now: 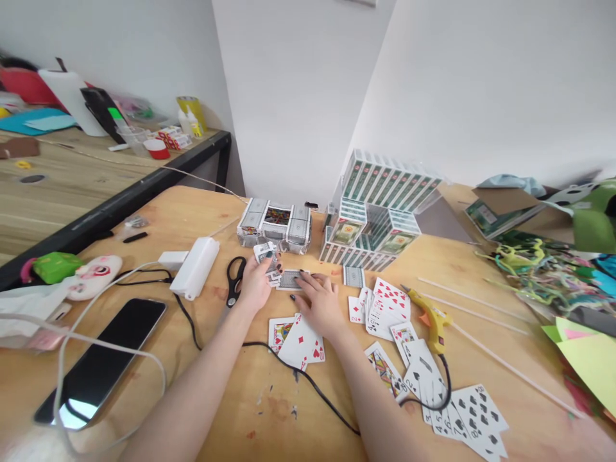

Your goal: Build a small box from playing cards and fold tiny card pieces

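Observation:
Slightly left of centre, my left hand [258, 282] is closed around a small bundle of playing cards [265, 253], held tilted just above the table. My right hand [320, 303] lies with fingers stretched out, its fingertips on a face-down grey-backed card [287, 280]. Black-handled scissors [234, 282] lie beside my left wrist. Nearer me are a few face-up cards [301, 340], among them an ace of diamonds. Behind my hands stands a box-like build covered in cards [274, 223]. Another face-down card [353, 276] rests right of my right hand.
A stacked structure of card boxes [370, 237] rises at the back right. A yellow glue gun [434, 321] lies among spread cards [474, 417], its black cord crossing the table. On the left are a phone [103, 359], a white power adapter [195, 268] and white cables.

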### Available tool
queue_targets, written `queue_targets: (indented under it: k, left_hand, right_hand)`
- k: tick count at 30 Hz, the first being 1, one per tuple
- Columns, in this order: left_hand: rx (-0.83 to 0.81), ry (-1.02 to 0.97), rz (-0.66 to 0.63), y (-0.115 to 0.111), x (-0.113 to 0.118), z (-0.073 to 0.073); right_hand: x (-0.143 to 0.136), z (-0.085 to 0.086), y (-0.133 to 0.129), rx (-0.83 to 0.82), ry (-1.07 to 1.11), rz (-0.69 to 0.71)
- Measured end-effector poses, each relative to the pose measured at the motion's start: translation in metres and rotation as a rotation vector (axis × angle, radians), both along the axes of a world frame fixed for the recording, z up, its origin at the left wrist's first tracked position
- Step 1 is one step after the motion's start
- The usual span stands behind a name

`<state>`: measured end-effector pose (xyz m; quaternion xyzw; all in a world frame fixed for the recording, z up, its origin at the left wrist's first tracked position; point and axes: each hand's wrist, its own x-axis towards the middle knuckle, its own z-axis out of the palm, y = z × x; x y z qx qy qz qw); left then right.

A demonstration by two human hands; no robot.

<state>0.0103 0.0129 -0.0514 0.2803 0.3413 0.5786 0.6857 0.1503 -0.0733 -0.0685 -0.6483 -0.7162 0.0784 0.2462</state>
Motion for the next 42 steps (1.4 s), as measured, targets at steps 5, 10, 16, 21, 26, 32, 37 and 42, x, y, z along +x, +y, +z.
queue_targets:
  k: [5,10,16,21,26,32,37,42]
  left_hand:
    - [0.057,0.199,-0.046,0.000,0.002,-0.007]
    - [0.222,0.494,-0.091,-0.003,0.000,-0.012]
    - [0.275,0.488,-0.237,-0.022,0.016,-0.008]
    - [0.311,0.526,-0.310,-0.030,0.026,-0.004]
    - [0.346,0.599,-0.294,-0.024,0.019,-0.007]
    - [0.285,0.548,-0.319,-0.018,0.017,-0.015]
    - [0.252,0.523,-0.330,-0.014,0.015,-0.021]
    - [0.236,0.489,-0.346,-0.011,0.015,-0.020]
  right_hand:
    - [0.003,-0.003,0.001,0.031,0.022,-0.071]
    - [0.006,-0.003,0.002,0.082,0.152,-0.084]
    - [0.007,-0.001,0.002,0.072,0.585,0.010]
    - [0.008,-0.003,0.004,-0.124,1.051,-0.012]
    - [0.011,0.005,0.006,-0.054,1.171,-0.160]
    - [0.012,0.010,0.002,-0.137,1.136,-0.104]
    - [0.011,0.010,-0.003,-0.233,1.039,-0.042]
    - [0.010,0.008,-0.003,-0.259,1.064,-0.082]
